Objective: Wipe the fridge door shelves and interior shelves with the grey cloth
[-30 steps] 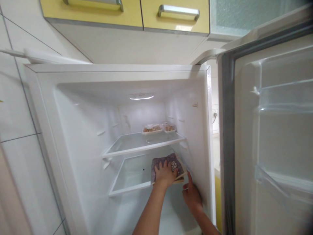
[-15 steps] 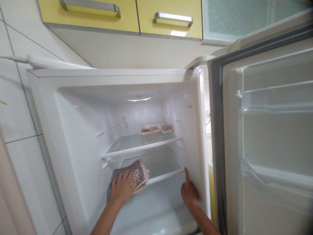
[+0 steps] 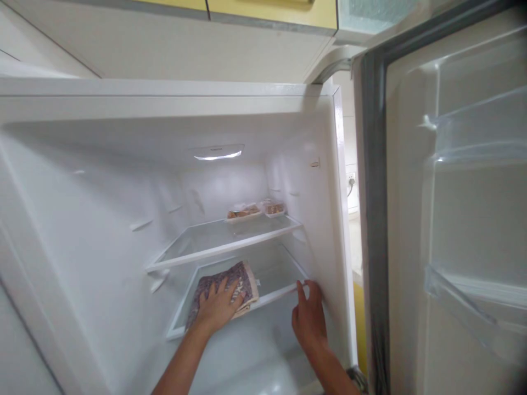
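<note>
I look into an open white fridge. My left hand point(image 3: 217, 308) lies flat with spread fingers on a folded grey patterned cloth point(image 3: 241, 277), pressing it onto the lower glass shelf point(image 3: 276, 269) towards its left side. My right hand point(image 3: 308, 318) has its fingers curled on the front right corner of that same shelf, next to the fridge's right wall. The cloth covers part of the shelf's front edge.
The upper glass shelf point(image 3: 214, 238) carries two small food trays point(image 3: 242, 212) at the back right. A light point(image 3: 217, 155) glows in the fridge ceiling. The open door point(image 3: 453, 208) with clear bins stands at the right. Yellow cabinets point(image 3: 272, 10) hang above.
My left hand slid the cloth from the shelf's right side to its left, then slightly back towards the middle. My right hand rose from the wall to the shelf's corner. My view moved closer.
</note>
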{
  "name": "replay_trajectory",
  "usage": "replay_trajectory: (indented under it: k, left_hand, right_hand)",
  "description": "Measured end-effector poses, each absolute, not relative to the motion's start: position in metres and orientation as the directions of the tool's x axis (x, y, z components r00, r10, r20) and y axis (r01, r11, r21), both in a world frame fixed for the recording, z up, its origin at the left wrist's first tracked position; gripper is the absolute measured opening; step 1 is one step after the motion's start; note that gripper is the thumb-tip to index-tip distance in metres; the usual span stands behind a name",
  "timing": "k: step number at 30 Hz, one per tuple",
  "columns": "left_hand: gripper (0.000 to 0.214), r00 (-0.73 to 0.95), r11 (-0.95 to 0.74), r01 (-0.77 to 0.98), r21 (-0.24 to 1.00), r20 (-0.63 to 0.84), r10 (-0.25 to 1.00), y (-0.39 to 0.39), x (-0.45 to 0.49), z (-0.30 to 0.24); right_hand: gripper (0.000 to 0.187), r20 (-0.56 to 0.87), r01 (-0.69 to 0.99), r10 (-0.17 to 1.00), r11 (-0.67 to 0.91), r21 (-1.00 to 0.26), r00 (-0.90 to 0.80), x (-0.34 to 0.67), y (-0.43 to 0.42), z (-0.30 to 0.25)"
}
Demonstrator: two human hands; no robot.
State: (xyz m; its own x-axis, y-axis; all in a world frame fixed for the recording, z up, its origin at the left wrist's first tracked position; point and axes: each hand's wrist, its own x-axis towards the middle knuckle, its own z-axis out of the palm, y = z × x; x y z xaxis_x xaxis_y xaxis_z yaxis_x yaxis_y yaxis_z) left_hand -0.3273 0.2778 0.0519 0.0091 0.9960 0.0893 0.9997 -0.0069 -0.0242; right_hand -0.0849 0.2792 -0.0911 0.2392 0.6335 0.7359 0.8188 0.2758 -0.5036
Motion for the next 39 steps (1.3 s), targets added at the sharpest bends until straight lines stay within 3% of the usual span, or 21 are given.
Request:
replay_trajectory:
  k: [5, 16, 23, 31, 39]
  left_hand:
    - [0.07, 0.089, -0.089, 0.996, -0.013, 0.087, 0.992, 0.298, -0.295, 0.05]
    - [0.076, 0.274, -0.278, 0.96, 0.032, 0.079, 0.958, 0.363, -0.17, 0.04]
    - [0.079, 0.297, -0.301, 0.953, 0.041, 0.076, 0.952, 0.404, -0.189, 0.038]
    - [0.076, 0.13, -0.135, 0.99, 0.029, 0.117, 0.985, 0.43, -0.276, 0.043]
    - [0.077, -0.121, 0.119, 0.993, 0.017, 0.144, 0.982, 0.387, -0.381, 0.049]
  right_hand:
    - [0.072, 0.809, 0.815, 0.562, 0.38, -0.438, 0.173, -0.079, 0.285, -0.106]
    - [0.085, 0.824, 0.842, 0.535, 0.344, -0.415, 0.187, -0.083, 0.293, -0.118]
    - [0.079, 0.851, 0.864, 0.489, 0.329, -0.381, 0.189, -0.08, 0.301, -0.128]
    - [0.073, 0.879, 0.886, 0.452, 0.333, -0.324, 0.152, -0.078, 0.308, -0.138]
    - [0.072, 0.885, 0.871, 0.444, 0.371, -0.323, 0.139, -0.076, 0.302, -0.134]
